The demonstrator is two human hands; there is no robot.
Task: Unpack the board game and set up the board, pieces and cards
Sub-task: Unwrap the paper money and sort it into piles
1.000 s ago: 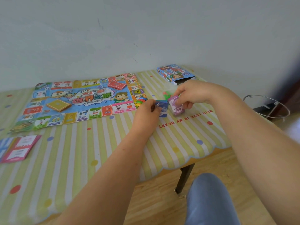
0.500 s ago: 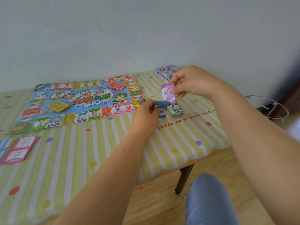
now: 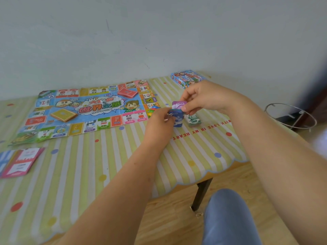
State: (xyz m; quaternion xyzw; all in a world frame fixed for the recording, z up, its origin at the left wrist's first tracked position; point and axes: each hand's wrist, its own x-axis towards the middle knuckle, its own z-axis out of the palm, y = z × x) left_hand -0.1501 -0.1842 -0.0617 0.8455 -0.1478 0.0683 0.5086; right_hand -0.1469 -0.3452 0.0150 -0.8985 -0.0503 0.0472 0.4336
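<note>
The colourful game board [image 3: 88, 112] lies unfolded on the table's far left, with a yellow card stack [image 3: 62, 115] and a red card stack [image 3: 127, 93] on it. My left hand [image 3: 161, 121] grips a small stack of play money with a blue note [image 3: 177, 117] on its face. My right hand [image 3: 201, 98] pinches purple notes [image 3: 178, 104] and holds them against the top of that stack. A green 1000 note pile [image 3: 193, 119] lies on the table just right of the stack. Small plastic pieces [image 3: 153, 110] sit at the board's right edge, partly hidden.
The game box [image 3: 187, 79] lies at the table's far right corner. Pink and blue cards [image 3: 19, 161] lie near the left edge. The striped tablecloth [image 3: 88, 165] ends at the front edge above my knee [image 3: 228, 216]. A wire ring stand [image 3: 292, 115] is on the floor to the right.
My right hand lifted the purple notes off the table, then brought them down and left onto the stack in my left hand. The green pile they covered now shows.
</note>
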